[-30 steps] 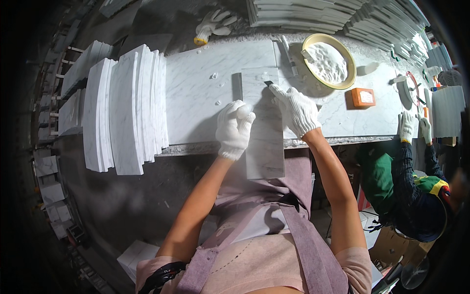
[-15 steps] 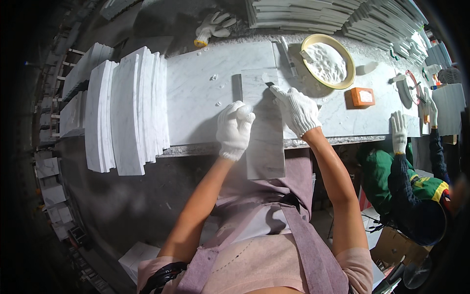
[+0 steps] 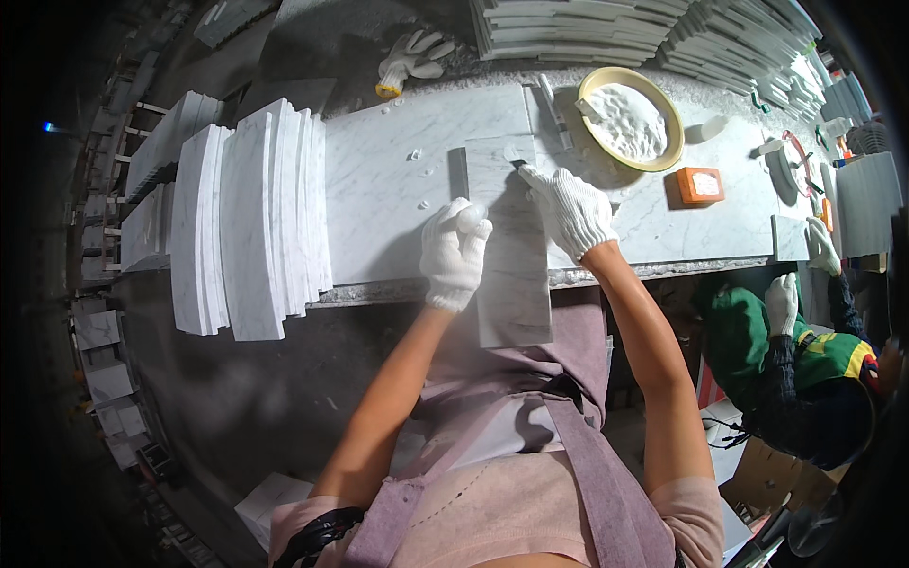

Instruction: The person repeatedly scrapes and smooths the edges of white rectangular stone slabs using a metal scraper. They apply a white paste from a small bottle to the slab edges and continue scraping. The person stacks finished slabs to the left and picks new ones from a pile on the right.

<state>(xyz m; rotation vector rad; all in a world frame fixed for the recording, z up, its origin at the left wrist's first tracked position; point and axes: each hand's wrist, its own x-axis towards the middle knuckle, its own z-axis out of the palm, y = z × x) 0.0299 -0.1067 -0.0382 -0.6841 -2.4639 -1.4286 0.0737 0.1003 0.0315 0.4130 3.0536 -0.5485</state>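
Observation:
A long grey-veined marble strip [image 3: 516,284] lies before me, its near end reaching past the bench edge over my lap. My right hand [image 3: 575,210], in a white knit glove, is closed on a small scraper [image 3: 518,164]. Its dark blade touches the strip near the far end, beside a thin whitish smear [image 3: 512,152]. Left of the strip, my gloved left hand [image 3: 453,251] is closed round a pale, rounded thing [image 3: 471,220]. Fingers cover much of it, so its kind is unclear.
Marble strips [image 3: 256,227] stand stacked at left. Beyond my right hand are a yellow bowl of white paste [image 3: 625,118], an orange box [image 3: 700,186] and a marker-like stick [image 3: 556,112]. A loose glove [image 3: 409,62] lies at the back. A co-worker in green [image 3: 739,327] sits at right.
My hands stay nearly in place, the blade still at the strip's far end. The co-worker's nearer hand has moved off the bench toward their body. The view has shifted slightly.

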